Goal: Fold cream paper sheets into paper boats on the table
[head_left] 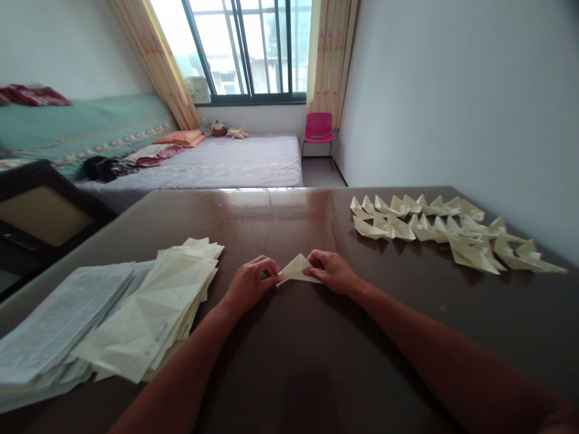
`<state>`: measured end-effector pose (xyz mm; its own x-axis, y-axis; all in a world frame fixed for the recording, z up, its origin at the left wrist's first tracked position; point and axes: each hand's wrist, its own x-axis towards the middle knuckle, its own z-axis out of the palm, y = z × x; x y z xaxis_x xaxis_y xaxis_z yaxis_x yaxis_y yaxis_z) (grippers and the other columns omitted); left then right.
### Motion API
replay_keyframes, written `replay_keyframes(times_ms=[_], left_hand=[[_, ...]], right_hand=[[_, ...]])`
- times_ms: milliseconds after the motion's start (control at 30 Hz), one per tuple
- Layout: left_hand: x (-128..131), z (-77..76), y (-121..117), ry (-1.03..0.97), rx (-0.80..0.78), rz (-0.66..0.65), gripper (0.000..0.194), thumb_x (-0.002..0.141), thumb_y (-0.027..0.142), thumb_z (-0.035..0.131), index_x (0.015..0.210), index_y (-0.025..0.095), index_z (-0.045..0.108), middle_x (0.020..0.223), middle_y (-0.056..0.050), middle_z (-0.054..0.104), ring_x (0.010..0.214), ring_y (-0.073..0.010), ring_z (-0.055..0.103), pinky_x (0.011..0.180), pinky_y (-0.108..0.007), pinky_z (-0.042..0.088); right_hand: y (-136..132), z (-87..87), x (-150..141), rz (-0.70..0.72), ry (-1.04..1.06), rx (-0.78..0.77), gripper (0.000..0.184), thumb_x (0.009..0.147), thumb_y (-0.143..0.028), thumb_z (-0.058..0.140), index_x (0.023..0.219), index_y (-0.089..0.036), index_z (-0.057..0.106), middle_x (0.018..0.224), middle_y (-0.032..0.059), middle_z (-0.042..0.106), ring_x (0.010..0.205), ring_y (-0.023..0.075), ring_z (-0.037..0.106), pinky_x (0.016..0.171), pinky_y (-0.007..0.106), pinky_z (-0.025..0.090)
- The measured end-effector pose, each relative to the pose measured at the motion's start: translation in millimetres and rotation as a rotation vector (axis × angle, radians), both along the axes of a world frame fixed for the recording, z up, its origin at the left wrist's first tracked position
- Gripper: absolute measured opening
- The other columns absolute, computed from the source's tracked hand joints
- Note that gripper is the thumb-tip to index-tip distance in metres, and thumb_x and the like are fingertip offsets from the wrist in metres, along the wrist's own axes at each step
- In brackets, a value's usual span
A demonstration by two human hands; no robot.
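Note:
A small folded piece of cream paper (296, 269) lies on the dark brown table (294, 361) between my two hands. My left hand (249, 285) pinches its left corner with curled fingers. My right hand (332, 270) presses down on its right side, fingers bent over the paper. To my left lies a fanned stack of cream sheets with fold creases (154, 307), partly over a pile of printed pages (54, 325). At the right, several finished folded paper shapes (443, 229) lie in rows.
Beyond the table's far edge stand a bed with a purple sheet (226, 160), a pink chair (319, 129) and a barred window (248, 48). A dark cabinet (40, 211) is at the left. A white wall runs along the right side.

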<state>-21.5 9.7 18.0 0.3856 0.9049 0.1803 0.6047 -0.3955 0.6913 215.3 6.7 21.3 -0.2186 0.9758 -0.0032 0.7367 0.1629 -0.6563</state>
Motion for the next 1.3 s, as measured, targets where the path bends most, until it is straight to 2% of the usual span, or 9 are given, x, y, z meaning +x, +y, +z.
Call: replay_keyframes(times_ms=[133, 300, 500, 633, 767, 900, 1033, 1200, 1300], left_hand=[[-1, -0.6, -2, 0.027, 0.009, -0.028, 0.015, 0.08, 0.035, 0.062, 0.083, 0.02, 0.065, 0.083, 0.0, 0.064, 0.069, -0.0115, 0.056, 0.061, -0.02, 0.043], [0, 0.8, -2, 0.085, 0.028, 0.009, 0.016, 0.083, 0.034, 0.057, 0.083, 0.02, 0.066, 0.081, 0.001, 0.066, 0.067, -0.0112, 0.056, 0.061, -0.02, 0.042], [-3, 4.4, -2, 0.032, -0.048, -0.114, 0.018, 0.082, 0.036, 0.06, 0.083, 0.022, 0.07, 0.09, 0.002, 0.072, 0.077, -0.0128, 0.063, 0.068, -0.02, 0.045], [-5, 3.5, -1, 0.072, -0.017, -0.115, 0.027, 0.086, 0.041, 0.054, 0.087, 0.024, 0.074, 0.091, 0.0, 0.073, 0.08, -0.0145, 0.065, 0.073, -0.021, 0.046], [-4, 5.5, -2, 0.081, -0.041, -0.08, 0.029, 0.086, 0.043, 0.054, 0.087, 0.022, 0.074, 0.087, -0.002, 0.072, 0.076, -0.0156, 0.065, 0.069, -0.022, 0.046], [-3, 11.5, -4, 0.076, -0.099, -0.05, 0.042, 0.092, 0.045, 0.04, 0.087, 0.02, 0.073, 0.076, -0.002, 0.07, 0.06, -0.0131, 0.061, 0.064, -0.023, 0.045], [-3, 8.5, -3, 0.058, -0.088, -0.03, 0.032, 0.079, 0.048, 0.06, 0.089, 0.02, 0.073, 0.086, -0.002, 0.071, 0.067, -0.0144, 0.062, 0.065, -0.022, 0.045], [0, 0.7, -1, 0.042, -0.119, 0.013, 0.032, 0.085, 0.046, 0.052, 0.08, 0.019, 0.068, 0.063, 0.002, 0.064, 0.055, -0.0122, 0.057, 0.059, -0.022, 0.042], [3, 1.4, -3, 0.013, -0.127, 0.005, 0.032, 0.087, 0.046, 0.049, 0.079, 0.019, 0.064, 0.059, 0.003, 0.061, 0.054, -0.0115, 0.056, 0.058, -0.022, 0.041]], right_hand=[[-1, 0.8, -1, 0.0, -0.011, 0.002, 0.016, 0.076, -0.037, 0.064, 0.079, -0.021, 0.063, 0.07, -0.0021, 0.061, 0.063, 0.0114, 0.051, 0.058, 0.022, 0.032], [-1, 2.8, 0, 0.01, -0.039, 0.003, 0.017, 0.077, -0.039, 0.062, 0.08, -0.022, 0.064, 0.071, -0.0022, 0.063, 0.064, 0.0119, 0.052, 0.058, 0.022, 0.03], [-1, 3.7, 0, 0.017, -0.055, -0.002, 0.018, 0.079, -0.04, 0.061, 0.08, -0.022, 0.064, 0.074, -0.0017, 0.064, 0.065, 0.0117, 0.053, 0.059, 0.022, 0.031], [-1, 3.2, 0, 0.023, -0.064, 0.004, 0.018, 0.079, -0.04, 0.062, 0.081, -0.022, 0.063, 0.073, -0.002, 0.063, 0.065, 0.0116, 0.053, 0.059, 0.023, 0.031], [-1, 3.8, 0, 0.025, -0.07, 0.008, 0.019, 0.079, -0.041, 0.061, 0.08, -0.022, 0.063, 0.073, -0.0019, 0.063, 0.065, 0.0121, 0.053, 0.058, 0.023, 0.03], [-1, 4.1, 0, 0.024, -0.075, 0.002, 0.02, 0.08, -0.042, 0.06, 0.081, -0.022, 0.063, 0.072, -0.0015, 0.063, 0.064, 0.0124, 0.053, 0.058, 0.023, 0.03], [-1, 3.2, 0, 0.026, -0.071, 0.004, 0.02, 0.08, -0.041, 0.059, 0.08, -0.022, 0.063, 0.072, -0.0015, 0.063, 0.064, 0.0121, 0.053, 0.057, 0.023, 0.029], [-1, 3.2, 0, 0.025, -0.084, 0.002, 0.02, 0.08, -0.041, 0.06, 0.078, -0.022, 0.061, 0.071, -0.0022, 0.062, 0.063, 0.0115, 0.051, 0.057, 0.023, 0.028], [-1, 3.2, 0, 0.023, -0.093, 0.005, 0.02, 0.08, -0.041, 0.059, 0.077, -0.021, 0.06, 0.07, -0.0024, 0.061, 0.062, 0.0112, 0.05, 0.056, 0.023, 0.027]])
